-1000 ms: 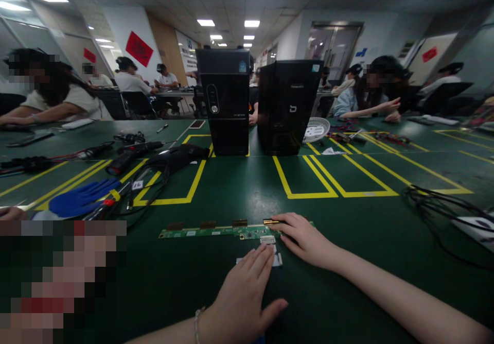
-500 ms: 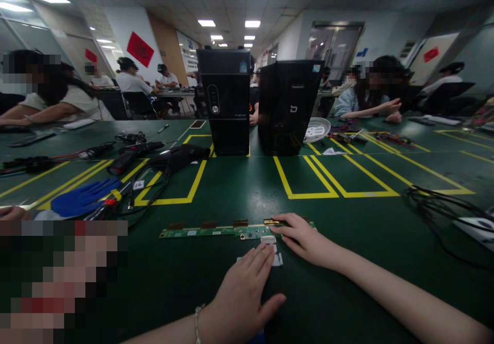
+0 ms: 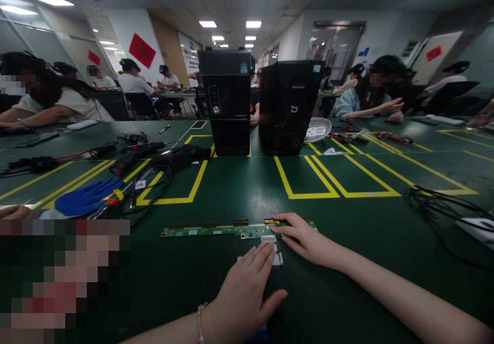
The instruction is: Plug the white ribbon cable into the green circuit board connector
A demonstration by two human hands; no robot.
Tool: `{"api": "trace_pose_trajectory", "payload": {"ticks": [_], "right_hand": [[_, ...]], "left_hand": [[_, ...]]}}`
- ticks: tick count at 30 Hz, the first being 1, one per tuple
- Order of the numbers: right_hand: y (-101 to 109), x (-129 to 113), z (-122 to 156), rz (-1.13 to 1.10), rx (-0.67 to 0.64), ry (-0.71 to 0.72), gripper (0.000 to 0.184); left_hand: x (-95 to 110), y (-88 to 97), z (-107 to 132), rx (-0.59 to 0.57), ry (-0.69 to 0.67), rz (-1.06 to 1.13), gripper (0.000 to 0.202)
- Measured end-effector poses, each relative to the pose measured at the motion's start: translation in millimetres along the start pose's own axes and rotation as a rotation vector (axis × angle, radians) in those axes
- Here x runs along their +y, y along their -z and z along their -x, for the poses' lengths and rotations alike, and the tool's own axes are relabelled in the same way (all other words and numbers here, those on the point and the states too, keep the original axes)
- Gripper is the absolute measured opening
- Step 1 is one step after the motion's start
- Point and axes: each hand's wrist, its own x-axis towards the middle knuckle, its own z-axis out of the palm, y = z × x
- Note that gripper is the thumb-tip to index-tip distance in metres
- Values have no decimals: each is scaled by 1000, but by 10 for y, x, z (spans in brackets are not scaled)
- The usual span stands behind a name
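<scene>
Lower centre: left hand [image 3: 243, 290], fingers together, over flat white strip [image 3: 277, 259]; right hand [image 3: 304, 240], fingers spread, on long green circuit board [image 3: 216, 231]; joining unclear.

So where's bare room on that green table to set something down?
Bare table shows between the circuit board and the left black tower, and between the right hand and the cables at right. It's crowded at left around the blue glove.

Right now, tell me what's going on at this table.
A person's right hand rests over the right part of a green circuit board; any grip is unclear. The left hand lies open, its fingers over what looks like a white ribbon cable by the board's near edge. Two black computer towers stand beyond.
</scene>
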Motion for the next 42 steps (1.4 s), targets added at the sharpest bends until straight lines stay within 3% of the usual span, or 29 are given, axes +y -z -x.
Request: {"api": "trace_pose_trajectory", "payload": {"ticks": [13, 25, 33, 42], "right_hand": [[-15, 0, -5, -13, 19, 14, 35], [-2, -21, -5, -3, 19, 10, 36], [-3, -17, 1, -2, 11, -2, 37], [-26, 1, 1, 6, 18, 13, 36]], "left_hand": [[-19, 130, -25, 3, -77, -60, 76], [-29, 41, 11, 56, -73, -47, 83], [26, 166, -18, -15, -51, -59, 77], [-20, 175, -28, -37, -84, -68, 75]]}}
